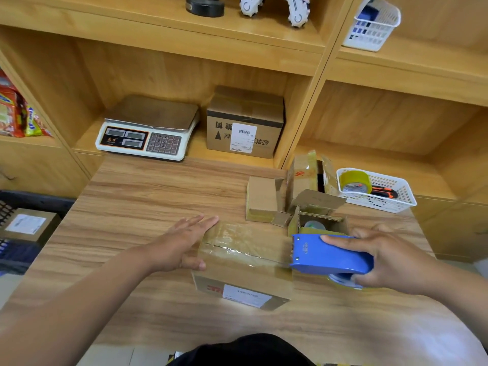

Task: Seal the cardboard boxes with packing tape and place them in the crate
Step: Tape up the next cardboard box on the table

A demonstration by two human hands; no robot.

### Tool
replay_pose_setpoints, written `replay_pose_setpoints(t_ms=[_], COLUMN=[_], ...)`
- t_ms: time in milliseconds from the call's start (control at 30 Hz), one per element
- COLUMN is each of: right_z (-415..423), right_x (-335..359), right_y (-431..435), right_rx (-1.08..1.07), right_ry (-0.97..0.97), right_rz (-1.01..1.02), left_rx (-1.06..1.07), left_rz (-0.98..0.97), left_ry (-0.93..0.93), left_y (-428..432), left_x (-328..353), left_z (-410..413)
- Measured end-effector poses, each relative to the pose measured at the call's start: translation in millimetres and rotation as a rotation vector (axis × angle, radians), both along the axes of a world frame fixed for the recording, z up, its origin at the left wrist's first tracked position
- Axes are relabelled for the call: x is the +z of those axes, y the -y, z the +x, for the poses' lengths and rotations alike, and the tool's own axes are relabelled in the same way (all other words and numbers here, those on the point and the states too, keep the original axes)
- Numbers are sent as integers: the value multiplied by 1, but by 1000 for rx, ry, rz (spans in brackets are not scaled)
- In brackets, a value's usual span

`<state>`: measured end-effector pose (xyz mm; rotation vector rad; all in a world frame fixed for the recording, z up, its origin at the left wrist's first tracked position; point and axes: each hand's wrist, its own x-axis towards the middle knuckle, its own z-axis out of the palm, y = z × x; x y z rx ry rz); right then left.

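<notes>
While left fingers (203,220) lie spread on box (245,249) — right fingers (340,240) round dispenser (330,256), open cartons (317,207) behind.

- We count six cardboard boxes (243,249) (261,199) (317,202) (303,173) (245,122) (29,225).
- We see two white baskets (375,30) (390,202).
- We find one blue tape dispenser (330,254), one tape roll (353,180), one scale (148,128) and one dark crate (39,200).
- We count two hands (182,241) (390,260).

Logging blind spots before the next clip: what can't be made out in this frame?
Head view only:
- Tape roll: mostly hidden by the blue dispenser and the right hand.
- Crate: cut off by the left edge; its fill is unclear.
- Label on the taped box: too blurred to read.
- Open box behind the dispenser: contents half hidden by its flaps.
</notes>
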<state>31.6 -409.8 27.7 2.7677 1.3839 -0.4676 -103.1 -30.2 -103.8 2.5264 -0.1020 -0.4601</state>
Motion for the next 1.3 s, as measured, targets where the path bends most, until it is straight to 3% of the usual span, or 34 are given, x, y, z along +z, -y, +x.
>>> replay_pose_setpoints(t_ms=[300,467,767,900,1033,1167,1300], right_z=[5,7,14,15,15,15,16], right_x=[-1,-30,-75,-82,-82,-76,-69], right_y=[69,72,59,59,62,71,89], right_rx=[-144,-112,-14,2,-12,-39,-101], right_ry=[-30,-7,67,63,59,54,7], right_rz=[54,-104,-148,-119,-105,-94,-40], left_rx=[-13,-12,106,-51,-138,-93,-3], left_rz=[16,44,174,446,256,200,147], left_ry=[-16,-14,-107,76,336,300,387], left_y=[8,12,19,70,168,217,217], left_x=[11,16,25,38,36,13,-2], left_z=[0,1,4,30,63,77,79])
